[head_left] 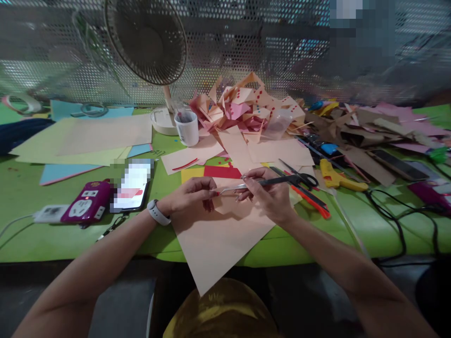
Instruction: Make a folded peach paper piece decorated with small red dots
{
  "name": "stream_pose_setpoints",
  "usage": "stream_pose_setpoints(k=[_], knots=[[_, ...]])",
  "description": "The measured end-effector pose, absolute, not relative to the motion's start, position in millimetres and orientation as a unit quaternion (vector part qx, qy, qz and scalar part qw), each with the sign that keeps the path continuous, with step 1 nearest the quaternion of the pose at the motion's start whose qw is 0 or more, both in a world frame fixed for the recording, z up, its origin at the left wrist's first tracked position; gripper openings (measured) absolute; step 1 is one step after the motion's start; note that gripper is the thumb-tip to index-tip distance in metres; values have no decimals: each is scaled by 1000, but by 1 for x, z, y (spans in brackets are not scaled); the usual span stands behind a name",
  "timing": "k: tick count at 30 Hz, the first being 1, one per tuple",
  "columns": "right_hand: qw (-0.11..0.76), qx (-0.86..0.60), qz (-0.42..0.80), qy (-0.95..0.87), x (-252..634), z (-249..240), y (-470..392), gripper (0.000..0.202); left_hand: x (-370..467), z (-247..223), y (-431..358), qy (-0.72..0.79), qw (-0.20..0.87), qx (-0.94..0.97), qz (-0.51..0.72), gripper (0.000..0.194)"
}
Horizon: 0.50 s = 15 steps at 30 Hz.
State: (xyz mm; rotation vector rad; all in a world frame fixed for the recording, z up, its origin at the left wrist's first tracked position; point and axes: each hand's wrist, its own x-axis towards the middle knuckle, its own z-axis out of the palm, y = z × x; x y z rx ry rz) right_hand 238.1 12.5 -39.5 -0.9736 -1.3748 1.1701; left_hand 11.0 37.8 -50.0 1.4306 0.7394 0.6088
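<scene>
My left hand is closed in a pinch, with a tiny red piece at its fingertips. My right hand is closed around slim curved-tip tweezers, silver at the front and dark at the back. Their bent tip points left and meets the red piece. Below both hands lies a large peach paper sheet, one corner hanging past the table's front edge. Just beyond the hands is a red paper strip on yellow paper. Black scissors and an orange-red cutter lie right of my right hand.
A phone and a purple power adapter lie left. Behind stand a fan, a white cup and a heap of peach paper shapes. A yellow glue gun, cables and brown scraps occupy the right.
</scene>
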Motion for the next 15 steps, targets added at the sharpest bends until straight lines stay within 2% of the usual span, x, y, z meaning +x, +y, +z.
stream_pose_setpoints(k=[15], knots=[[513, -409, 497, -568, 239, -42, 11, 35, 10, -47, 38, 306, 675, 620, 257, 21]])
